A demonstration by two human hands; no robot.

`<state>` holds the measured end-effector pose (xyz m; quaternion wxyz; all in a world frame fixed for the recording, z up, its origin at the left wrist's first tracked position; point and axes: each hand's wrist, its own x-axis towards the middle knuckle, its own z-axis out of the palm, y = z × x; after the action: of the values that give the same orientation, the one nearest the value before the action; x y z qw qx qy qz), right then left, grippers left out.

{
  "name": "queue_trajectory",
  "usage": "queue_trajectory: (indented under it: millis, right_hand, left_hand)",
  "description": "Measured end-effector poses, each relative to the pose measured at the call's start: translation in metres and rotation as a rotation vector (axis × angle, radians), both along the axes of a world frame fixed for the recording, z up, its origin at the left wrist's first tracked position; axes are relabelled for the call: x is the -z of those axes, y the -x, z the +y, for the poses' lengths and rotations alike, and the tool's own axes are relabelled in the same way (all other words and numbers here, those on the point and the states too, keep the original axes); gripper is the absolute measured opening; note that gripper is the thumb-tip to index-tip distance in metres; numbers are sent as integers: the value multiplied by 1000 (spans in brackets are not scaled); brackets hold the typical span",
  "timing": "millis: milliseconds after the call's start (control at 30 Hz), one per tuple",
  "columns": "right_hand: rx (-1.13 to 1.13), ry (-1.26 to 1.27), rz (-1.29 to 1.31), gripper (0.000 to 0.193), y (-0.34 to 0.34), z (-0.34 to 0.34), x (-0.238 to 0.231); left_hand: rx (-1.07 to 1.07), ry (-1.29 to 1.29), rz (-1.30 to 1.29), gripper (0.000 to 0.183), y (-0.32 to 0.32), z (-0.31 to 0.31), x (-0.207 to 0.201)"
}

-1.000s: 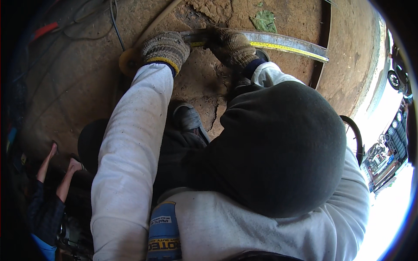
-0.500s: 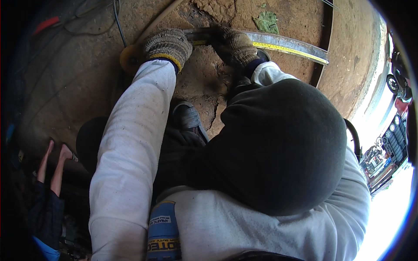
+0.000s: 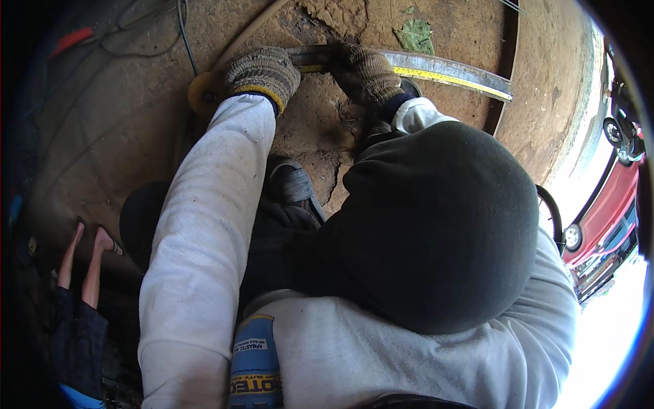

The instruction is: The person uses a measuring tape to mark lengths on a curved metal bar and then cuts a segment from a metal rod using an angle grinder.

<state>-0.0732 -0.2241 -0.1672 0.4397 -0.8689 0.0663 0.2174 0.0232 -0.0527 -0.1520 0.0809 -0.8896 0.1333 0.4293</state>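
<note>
At the far left, another person's bare legs (image 3: 90,269) show beneath dark shorts, and a red object (image 3: 71,41) lies on the dirt floor near a dark cable (image 3: 186,41). A round, orange-yellow object (image 3: 203,92) sits just beside the worker's left hand (image 3: 264,73), which wears a striped knit glove. A flat metal bar (image 3: 449,67) extends from that hand's right side, its yellow measuring tape (image 3: 449,80) running along the near edge. The left fingers curl out of view, so their hold cannot be told.

A little to the right, the right hand (image 3: 368,73), gloved as well, is closed over the bar and tape; the two hands are apart, a short stretch of bar between them. The left arm, in a white sleeve (image 3: 201,225), reaches straight forward, while the right bends around the outside of the dark-trousered knee (image 3: 443,225). A grey shoe (image 3: 293,184) shows between the arms. Beyond the right hand, the bar runs past a green leaf (image 3: 415,35) to a dark metal edge (image 3: 511,41). A red car (image 3: 606,211) stands outside at far right.
</note>
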Motion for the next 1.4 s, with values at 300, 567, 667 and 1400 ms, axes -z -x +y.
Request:
queue_trajectory:
  millis: [300,567,667,1400]
  right_hand:
    - [28,-5,-83,27,5,1,13]
    - [-117,187,-190,42,12,2,25]
    - [-105,148,-110,42,9,5,17]
    - [-30,32,-80,46,8,4,26]
  left_hand:
    - [1,8,-4,44,0,0,5]
    - [2,8,11,44,0,-4,1]
    - [-6,12,5,44,1,-1,4]
    - [29,21,1,43,2,2,9]
